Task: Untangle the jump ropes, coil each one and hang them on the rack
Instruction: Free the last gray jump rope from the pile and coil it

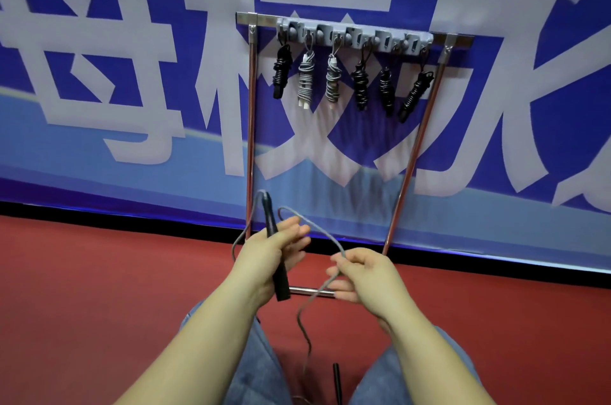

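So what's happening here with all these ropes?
A person is tidying jump ropes. Six coiled ropes already hang from the hooks of a metal rack that stands against a blue banner. The left hand grips the black handle of one more rope, and the right hand pinches its grey cord. The cord trails down to the red floor, where the second handle lies, so this rope is not yet coiled.
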`<state>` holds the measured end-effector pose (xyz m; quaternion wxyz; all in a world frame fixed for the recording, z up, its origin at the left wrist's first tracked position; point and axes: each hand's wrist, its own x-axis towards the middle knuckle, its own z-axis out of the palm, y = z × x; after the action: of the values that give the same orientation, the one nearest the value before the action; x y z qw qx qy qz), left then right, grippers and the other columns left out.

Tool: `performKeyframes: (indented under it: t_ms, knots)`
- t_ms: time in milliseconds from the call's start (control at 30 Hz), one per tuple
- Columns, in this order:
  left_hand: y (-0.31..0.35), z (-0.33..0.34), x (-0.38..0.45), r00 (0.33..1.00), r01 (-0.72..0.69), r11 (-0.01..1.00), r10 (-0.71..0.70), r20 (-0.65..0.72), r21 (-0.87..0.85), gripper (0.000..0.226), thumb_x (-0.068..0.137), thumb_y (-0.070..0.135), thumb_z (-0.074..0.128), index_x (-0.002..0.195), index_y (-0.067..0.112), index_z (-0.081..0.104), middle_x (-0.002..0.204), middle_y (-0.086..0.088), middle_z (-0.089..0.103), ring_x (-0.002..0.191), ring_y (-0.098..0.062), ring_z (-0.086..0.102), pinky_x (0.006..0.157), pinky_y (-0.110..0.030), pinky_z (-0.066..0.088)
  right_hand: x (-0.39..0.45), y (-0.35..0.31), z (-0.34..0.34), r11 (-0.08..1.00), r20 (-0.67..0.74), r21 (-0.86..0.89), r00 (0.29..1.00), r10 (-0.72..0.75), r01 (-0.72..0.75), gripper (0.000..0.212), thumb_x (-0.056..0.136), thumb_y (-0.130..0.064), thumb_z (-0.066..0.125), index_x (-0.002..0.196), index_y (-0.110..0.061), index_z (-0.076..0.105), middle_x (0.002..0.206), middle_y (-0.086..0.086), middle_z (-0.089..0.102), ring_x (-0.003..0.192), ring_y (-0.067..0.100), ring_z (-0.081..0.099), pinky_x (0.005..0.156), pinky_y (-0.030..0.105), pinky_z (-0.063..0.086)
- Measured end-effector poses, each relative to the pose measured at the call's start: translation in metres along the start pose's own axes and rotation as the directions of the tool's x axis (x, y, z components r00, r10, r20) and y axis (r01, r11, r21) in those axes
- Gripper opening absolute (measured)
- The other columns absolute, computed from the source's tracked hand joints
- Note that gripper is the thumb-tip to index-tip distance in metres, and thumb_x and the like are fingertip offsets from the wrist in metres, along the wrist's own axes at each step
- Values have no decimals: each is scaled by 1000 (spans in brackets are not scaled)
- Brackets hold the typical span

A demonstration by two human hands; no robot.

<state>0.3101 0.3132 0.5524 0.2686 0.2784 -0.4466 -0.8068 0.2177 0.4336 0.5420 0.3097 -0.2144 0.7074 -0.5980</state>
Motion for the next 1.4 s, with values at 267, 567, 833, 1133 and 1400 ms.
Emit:
performKeyframes:
  t_ms: [267, 567, 833, 1133, 1400]
  knots:
    - [-3, 11, -6, 996, -61, 949, 39, 76, 309, 11, 91, 14, 60, 98, 11, 68, 78, 1, 74, 71, -10, 67, 70, -23, 48, 4, -48, -7, 773, -32, 634, 999, -3, 23, 12, 96, -7, 47, 86, -5, 52, 86, 10, 65, 60, 13, 70, 53, 21, 56]
    - [18, 22, -2, 999, -36, 980, 35, 10, 198, 9, 94, 6, 53, 94, 8, 62, 74, -4, 63, 61, -14, 64, 53, -25, 56, 2, -42, -14, 1000, 83, 6, 997, 6, -6, 18, 89, -15, 62, 106, -13, 57, 85, 3, 66, 74, 14, 64, 66, 23, 49]
    - [30, 26, -5, 999, 38, 992, -42, -26, -122, 8, 92, 10, 58, 94, 6, 65, 81, -4, 65, 56, -11, 69, 49, -25, 56, -1, -29, -8, 829, 81, -526, 982, -174, 190, 14, 80, -21, 72, 72, -21, 61, 68, 0, 68, 60, 12, 59, 63, 24, 47]
    - [21, 14, -8, 989, -77, 913, 17, 150, 400, 18, 93, 17, 58, 107, 11, 67, 96, -5, 71, 95, -19, 64, 84, -30, 48, -5, -56, -8, 914, -38, 400, 998, -58, 68, 12, 91, -7, 56, 80, -4, 54, 74, 11, 63, 57, 13, 69, 56, 21, 57]
    - [17, 4, -9, 984, -45, 909, -31, 174, 415, 9, 91, 20, 61, 97, 14, 64, 81, -3, 73, 70, -14, 68, 62, -27, 50, -3, -60, -14, 863, -61, 499, 996, -60, 82, 9, 94, -13, 54, 89, -6, 57, 84, 10, 64, 75, 17, 69, 65, 26, 58]
